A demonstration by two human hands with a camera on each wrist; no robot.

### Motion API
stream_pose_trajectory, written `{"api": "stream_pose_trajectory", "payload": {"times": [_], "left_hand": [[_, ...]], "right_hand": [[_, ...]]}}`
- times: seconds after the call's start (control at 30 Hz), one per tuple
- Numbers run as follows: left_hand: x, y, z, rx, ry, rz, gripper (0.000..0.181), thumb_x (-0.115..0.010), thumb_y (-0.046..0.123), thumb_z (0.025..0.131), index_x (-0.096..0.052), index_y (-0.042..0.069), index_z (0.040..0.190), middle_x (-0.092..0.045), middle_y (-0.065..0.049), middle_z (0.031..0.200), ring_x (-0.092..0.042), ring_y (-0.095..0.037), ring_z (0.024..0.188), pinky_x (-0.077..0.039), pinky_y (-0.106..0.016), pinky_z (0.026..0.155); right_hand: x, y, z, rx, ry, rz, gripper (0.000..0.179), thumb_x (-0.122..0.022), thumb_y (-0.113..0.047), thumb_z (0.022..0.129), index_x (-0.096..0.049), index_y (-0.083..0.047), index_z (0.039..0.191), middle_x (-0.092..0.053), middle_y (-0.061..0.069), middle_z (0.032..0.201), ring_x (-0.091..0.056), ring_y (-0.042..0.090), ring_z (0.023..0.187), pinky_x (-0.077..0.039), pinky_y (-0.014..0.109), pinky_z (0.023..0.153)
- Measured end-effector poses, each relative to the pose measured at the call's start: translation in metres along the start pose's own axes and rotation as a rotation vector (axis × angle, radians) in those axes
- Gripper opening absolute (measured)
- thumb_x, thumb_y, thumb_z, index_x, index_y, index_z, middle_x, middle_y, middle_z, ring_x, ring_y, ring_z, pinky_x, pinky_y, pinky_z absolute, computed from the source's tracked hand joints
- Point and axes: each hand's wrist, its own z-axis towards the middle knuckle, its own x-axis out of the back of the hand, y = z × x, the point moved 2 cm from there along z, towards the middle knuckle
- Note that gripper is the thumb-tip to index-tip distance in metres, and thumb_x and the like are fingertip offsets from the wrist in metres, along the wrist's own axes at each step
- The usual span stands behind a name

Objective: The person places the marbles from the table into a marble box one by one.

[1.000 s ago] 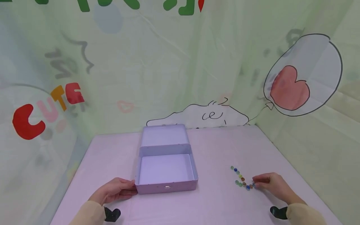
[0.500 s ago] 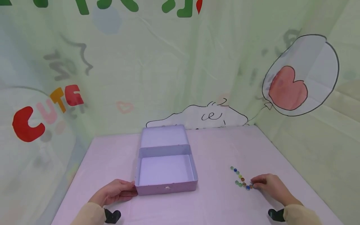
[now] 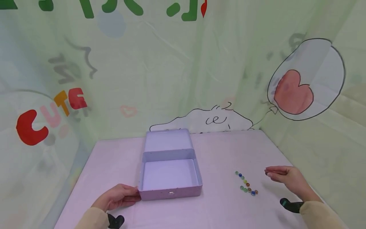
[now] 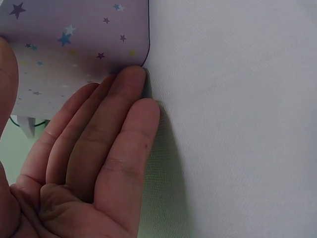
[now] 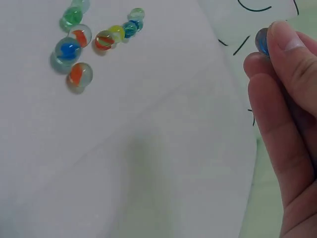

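While straight-fingered left hand [image 3: 118, 195] is touching lower-centre open box [image 3: 157, 194] | right hand [image 3: 293, 180] is pinching blue marble [image 5: 261, 41] | "CUTE" lettering [image 3: 53, 123] showing, far left

Table with pale lilac covering [image 3: 220, 159]; fabric backdrop [image 3: 183, 70], pale green, on the back and both sides; green lettering [image 3: 189, 15], cut off at the top edge; red drop-shaped mark [image 3: 203, 9], beside it; word "CUTE" [image 3: 52, 124], multicoloured, left side; balloon drawing [image 3: 328, 73], black outline, right, enclosing a red heart [image 3: 294, 95]; white outlined figure [image 3: 188, 120], low, behind the table's far edge; pale blue disc [image 3: 111, 24], upper left
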Motion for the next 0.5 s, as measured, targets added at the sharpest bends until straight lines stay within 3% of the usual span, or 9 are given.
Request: {"api": "stream_pose_trajectory", "payload": {"times": [0.13,0.27,0.5], "left_hand": [[0.003,0.001,-0.003,-0.001,0.01,0.014,0.039,-0.06,0.023,0.095,-0.061,-0.008,0.119,-0.067,-0.021,0.112,-0.066,-0.03,0.102,-0.053,-0.043,0.088],[0.003,0.003,-0.003,-0.008,0.022,0.031,0.041,-0.06,0.025,0.095,-0.061,-0.008,0.119,-0.067,-0.022,0.111,-0.066,-0.031,0.101,-0.054,-0.042,0.086],[-0.002,0.0,-0.001,-0.025,0.036,0.01,0.039,-0.062,0.026,0.094,-0.064,-0.007,0.115,-0.068,-0.022,0.108,-0.067,-0.031,0.1,-0.054,-0.043,0.086]], "right_hand": [[-0.004,-0.01,0.008,0.011,-0.018,-0.02,0.049,-0.069,-0.024,0.088,-0.058,0.007,0.124,-0.067,0.017,0.114,-0.068,0.012,0.093,-0.056,0.031,0.081],[-0.021,-0.03,0.021,0.038,-0.038,-0.041,0.047,-0.069,-0.025,0.088,-0.059,0.005,0.123,-0.067,0.017,0.114,-0.068,0.019,0.096,-0.056,0.03,0.081],[-0.083,-0.088,0.057,0.144,-0.11,-0.053,0.036,-0.07,-0.019,0.086,-0.065,0.002,0.115,-0.068,0.016,0.109,-0.068,0.021,0.093,-0.056,0.031,0.08]]}}
